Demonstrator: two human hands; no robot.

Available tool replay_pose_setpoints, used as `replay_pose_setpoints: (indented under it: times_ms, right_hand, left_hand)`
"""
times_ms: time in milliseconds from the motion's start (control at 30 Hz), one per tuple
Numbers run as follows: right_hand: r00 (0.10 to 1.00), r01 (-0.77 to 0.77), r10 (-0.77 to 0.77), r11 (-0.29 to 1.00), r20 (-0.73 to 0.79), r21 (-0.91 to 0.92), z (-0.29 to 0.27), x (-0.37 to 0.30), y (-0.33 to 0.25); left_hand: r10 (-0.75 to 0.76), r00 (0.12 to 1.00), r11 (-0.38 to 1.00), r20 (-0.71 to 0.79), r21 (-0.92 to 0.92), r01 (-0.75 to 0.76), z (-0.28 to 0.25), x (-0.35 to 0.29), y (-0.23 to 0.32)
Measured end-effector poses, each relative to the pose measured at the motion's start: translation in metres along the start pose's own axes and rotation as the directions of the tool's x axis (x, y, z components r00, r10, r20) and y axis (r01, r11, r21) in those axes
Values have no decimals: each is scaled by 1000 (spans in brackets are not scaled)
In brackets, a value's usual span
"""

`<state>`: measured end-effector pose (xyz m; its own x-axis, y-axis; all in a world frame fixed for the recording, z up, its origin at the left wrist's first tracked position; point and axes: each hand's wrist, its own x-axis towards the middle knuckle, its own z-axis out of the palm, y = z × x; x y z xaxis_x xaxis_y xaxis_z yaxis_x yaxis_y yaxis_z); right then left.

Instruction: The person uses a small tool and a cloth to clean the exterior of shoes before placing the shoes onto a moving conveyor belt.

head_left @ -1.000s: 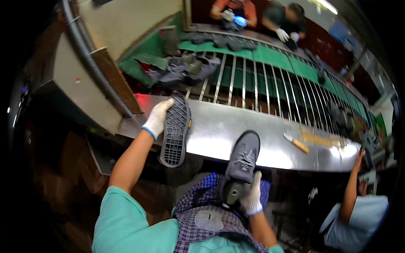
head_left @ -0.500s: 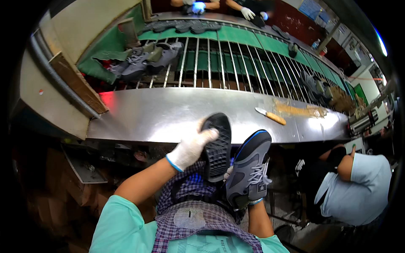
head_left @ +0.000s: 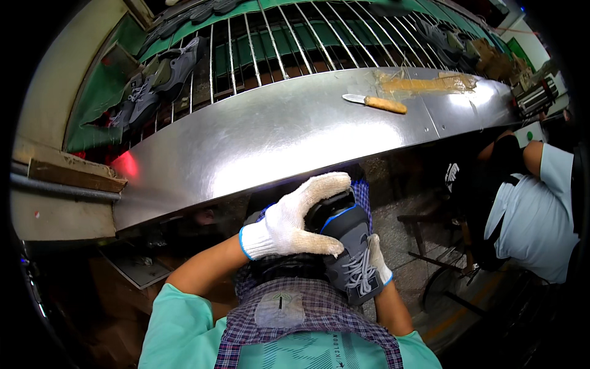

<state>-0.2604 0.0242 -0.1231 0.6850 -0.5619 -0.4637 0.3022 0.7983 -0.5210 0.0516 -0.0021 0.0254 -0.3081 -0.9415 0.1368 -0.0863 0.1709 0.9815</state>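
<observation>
Over my lap I hold a grey shoe upper (head_left: 351, 237) with light laces, a black toe and a blue line round its edge. My right hand (head_left: 379, 258), gloved in white, grips it from the right side, with its fingers partly hidden behind the shoe. A black sole (head_left: 329, 204) is against the underside of the shoe's toe, mostly covered. My left hand (head_left: 298, 212), also gloved, curls round the sole and toe end, thumb on the near side and fingers over the far end.
A shiny metal bench (head_left: 264, 138) runs in front of me, bearing a wooden-handled knife (head_left: 384, 104) and brown tape (head_left: 430, 83). Behind it is a rack of metal bars (head_left: 283, 46). Grey shoes (head_left: 178, 67) stand at far left. A person in light blue (head_left: 531, 221) sits at right.
The sole, held apart at the left before, is now against the shoe's underside. My left hand has shifted round the toe end. The view has tilted down and turned.
</observation>
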Motion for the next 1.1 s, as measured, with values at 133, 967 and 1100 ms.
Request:
replay_pose_setpoints:
  times_ms: [133,967,1100]
  right_hand:
    - [997,11,-7,999,-78,50,2,10,7]
    - [995,78,-91,957,-33,-279,48,2,-16]
    - [984,60,-72,995,-165,-81,13,-4,11]
  left_hand:
    - [19,1000,995,-5,95,-19,-1,-1,0]
    - [51,993,993,108,103,-62,-11,1,13]
    - [7,951,997,309,72,-31,-12,42,8]
